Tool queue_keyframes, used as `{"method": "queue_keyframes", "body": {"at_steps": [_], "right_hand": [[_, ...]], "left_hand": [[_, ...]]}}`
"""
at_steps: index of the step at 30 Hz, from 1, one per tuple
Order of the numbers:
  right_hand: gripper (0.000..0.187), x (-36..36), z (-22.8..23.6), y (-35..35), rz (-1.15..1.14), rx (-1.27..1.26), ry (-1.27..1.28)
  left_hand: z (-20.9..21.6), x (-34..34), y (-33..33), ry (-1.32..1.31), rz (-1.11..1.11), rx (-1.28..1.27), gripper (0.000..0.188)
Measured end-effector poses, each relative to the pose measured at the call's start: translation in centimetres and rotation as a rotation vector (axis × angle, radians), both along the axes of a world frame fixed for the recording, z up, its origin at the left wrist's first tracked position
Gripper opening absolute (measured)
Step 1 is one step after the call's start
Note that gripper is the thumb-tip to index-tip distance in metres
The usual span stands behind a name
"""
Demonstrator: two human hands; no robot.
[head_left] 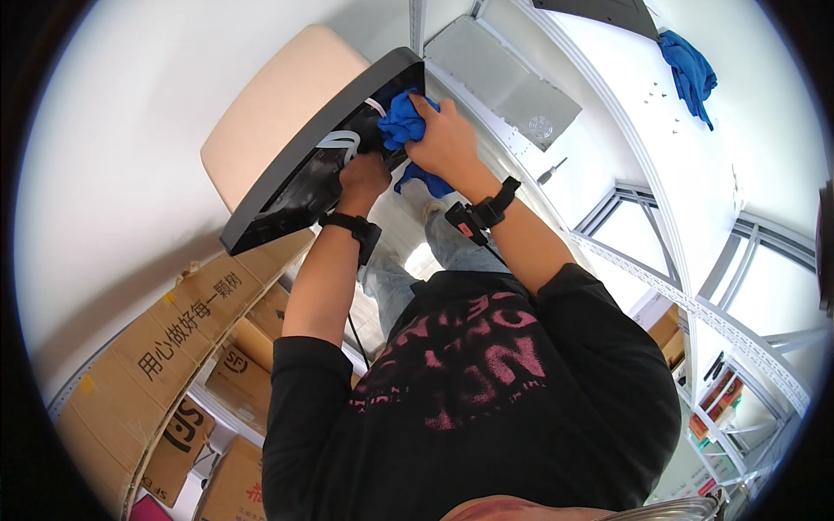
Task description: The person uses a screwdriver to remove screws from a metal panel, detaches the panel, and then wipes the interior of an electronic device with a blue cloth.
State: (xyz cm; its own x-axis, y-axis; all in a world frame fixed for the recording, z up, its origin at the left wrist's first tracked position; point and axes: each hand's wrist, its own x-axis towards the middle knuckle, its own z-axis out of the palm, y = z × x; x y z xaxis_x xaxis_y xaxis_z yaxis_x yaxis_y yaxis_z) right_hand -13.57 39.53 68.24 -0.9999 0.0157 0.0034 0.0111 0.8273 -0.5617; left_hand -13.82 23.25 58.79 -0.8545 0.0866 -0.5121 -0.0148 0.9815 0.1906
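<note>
A large housing with a beige cover [287, 108] and a thick black frame [326, 143] tilts in front of me, its dark open side facing me. Pale hoses [339, 139] curve inside it. My right hand [445, 143] is closed on a bunched blue cloth [402, 122] against the inner side of the frame's upper right part. Lower and to the left, my left hand [365, 181] is curled into a fist inside the frame, beside the hoses; what its fingers hold is hidden. Another piece of blue cloth [423, 181] shows just below my right hand.
A grey metal panel [486, 74] lies on the white shelf at right, near a screwdriver [552, 170]. Farther right are loose screws [658, 94], a blue cloth [688, 76] and a black panel [608, 12]. Cardboard boxes [239, 382] stand at lower left; metal shelf frames [643, 217] run along the right.
</note>
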Motion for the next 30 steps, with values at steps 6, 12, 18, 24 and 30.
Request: {"method": "queue_keyframes", "body": {"at_steps": [6,12,18,24,30], "right_hand": [[0.067,2.0,1.7,1.8,0.053,-0.038,0.005],[0.07,0.3,5.0,0.7,0.1,-0.082,0.244],[0.072,-0.3,4.7,-0.6,0.039,0.012,0.105],[0.07,0.0,3.9,0.2,0.041,-0.065,0.142],[0.068,1.5,3.8,1.9,0.028,-0.111,0.109]], "left_hand": [[0.4,0.1,0.5,0.024,0.038,-0.023,0.025],[-0.4,-0.2,0.0,-0.022,-0.005,-0.032,0.027],[2.3,-0.3,1.0,-0.08,0.055,-0.056,0.03],[2.2,-0.4,0.9,-0.08,0.081,-0.051,0.032],[0.9,-0.3,0.5,-0.047,0.042,-0.041,0.032]]}}
